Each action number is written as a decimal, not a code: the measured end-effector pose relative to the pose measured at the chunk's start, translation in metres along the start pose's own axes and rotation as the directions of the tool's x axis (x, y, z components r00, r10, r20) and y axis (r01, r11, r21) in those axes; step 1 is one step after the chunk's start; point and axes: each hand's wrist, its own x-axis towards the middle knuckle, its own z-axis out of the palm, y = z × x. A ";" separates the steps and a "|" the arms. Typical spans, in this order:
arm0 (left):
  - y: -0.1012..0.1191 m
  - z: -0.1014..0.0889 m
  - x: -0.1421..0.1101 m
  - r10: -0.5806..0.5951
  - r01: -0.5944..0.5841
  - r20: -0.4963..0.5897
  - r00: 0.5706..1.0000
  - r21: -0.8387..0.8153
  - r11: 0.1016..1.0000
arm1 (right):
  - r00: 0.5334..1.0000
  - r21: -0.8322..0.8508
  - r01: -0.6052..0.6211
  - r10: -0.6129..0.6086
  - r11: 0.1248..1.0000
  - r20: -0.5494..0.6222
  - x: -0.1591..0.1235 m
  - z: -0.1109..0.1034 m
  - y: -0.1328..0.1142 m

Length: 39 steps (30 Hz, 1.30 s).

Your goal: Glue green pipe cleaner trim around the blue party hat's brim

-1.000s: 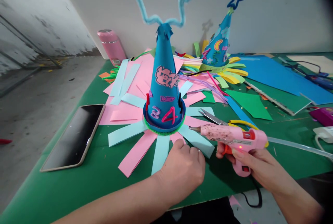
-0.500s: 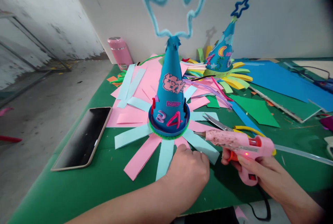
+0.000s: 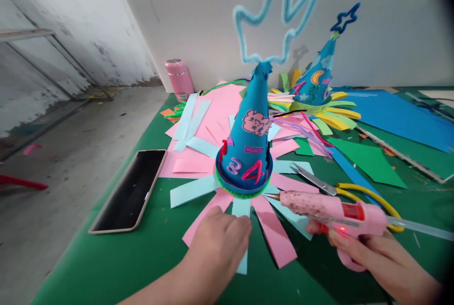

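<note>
My right hand (image 3: 381, 257) grips the pink glue gun (image 3: 315, 208), its nozzle pointing left, close to the brim of the blue cone hat (image 3: 248, 130). My left hand (image 3: 219, 243) is curled over the pink and light-blue paper strips (image 3: 275, 236) in front of the hat; I cannot tell whether the fingers pinch one. The hat stands upright on the green counter (image 3: 135, 267), the strips fanning out around its base, and a light-blue crown shape (image 3: 243, 35) rises from its tip. Scissors (image 3: 319, 184) with yellow handles lie just beyond the gun. A phone (image 3: 129, 191) lies to the left, a pink bottle (image 3: 179, 80) stands near the wall, and a second cone hat (image 3: 315, 80) sits behind, to the right.
</note>
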 end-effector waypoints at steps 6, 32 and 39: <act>-0.022 -0.002 -0.003 -0.230 0.229 -0.025 0.973 -0.023 0.973 | 0.982 -0.236 0.180 -0.158 0.955 0.107 0.004 0.023 -0.029; -0.028 0.010 -0.001 -0.250 0.242 -0.056 0.967 -0.117 0.963 | 0.959 -0.335 0.282 -0.274 0.899 0.070 0.017 0.036 -0.037; -0.029 0.012 -0.001 -0.267 0.262 -0.035 0.963 -0.120 0.958 | 0.962 -0.412 0.256 -0.274 0.875 0.015 0.015 0.032 -0.026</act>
